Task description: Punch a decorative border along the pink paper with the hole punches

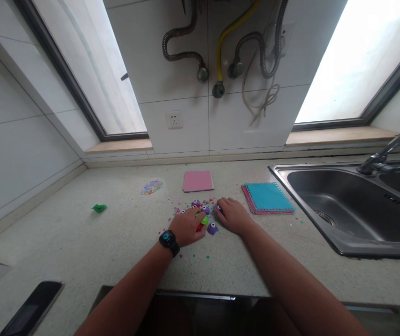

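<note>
Curls the left hand [188, 226] round a green toy [204, 220]; pinches a purple toy [218, 208] in the right hand [234, 214], near another eyed toy [213, 228] between both.

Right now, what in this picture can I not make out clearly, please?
Head view:
Green piece: full shape, partly covered by the left grip.
Purple toy: lower part, hidden by the right grip.
Black device: cut off by the bottom edge.
Watch: display too small to read.
</note>
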Tool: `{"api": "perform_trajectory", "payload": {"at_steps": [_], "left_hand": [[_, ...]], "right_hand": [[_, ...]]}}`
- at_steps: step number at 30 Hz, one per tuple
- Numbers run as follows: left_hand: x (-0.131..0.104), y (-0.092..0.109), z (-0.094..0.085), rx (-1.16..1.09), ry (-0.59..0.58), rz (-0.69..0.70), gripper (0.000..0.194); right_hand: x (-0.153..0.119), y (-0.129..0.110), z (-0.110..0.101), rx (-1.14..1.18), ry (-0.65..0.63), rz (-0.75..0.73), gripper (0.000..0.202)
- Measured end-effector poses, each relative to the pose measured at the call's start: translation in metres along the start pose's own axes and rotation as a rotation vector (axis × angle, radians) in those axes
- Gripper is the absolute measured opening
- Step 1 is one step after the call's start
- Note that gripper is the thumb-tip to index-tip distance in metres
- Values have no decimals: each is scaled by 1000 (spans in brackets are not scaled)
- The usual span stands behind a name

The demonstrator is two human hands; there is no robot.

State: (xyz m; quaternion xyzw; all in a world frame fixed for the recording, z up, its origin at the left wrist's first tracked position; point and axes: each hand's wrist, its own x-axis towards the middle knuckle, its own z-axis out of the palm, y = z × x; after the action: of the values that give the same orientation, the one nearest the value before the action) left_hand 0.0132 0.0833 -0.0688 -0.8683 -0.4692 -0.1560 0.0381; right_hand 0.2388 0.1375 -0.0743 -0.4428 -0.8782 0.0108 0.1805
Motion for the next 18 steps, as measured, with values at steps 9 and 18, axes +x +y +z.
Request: {"api": "perform_trajectory", "payload": {"at_steps": [9,18], "left_hand": [[-2,-13,4,-29,109,-115,31],[-2,-18,9,3,125,-104,29]], "right_hand": [[-5,1,-4,264,142,124,27],[-1,7,3,849,327,325,29]]}}
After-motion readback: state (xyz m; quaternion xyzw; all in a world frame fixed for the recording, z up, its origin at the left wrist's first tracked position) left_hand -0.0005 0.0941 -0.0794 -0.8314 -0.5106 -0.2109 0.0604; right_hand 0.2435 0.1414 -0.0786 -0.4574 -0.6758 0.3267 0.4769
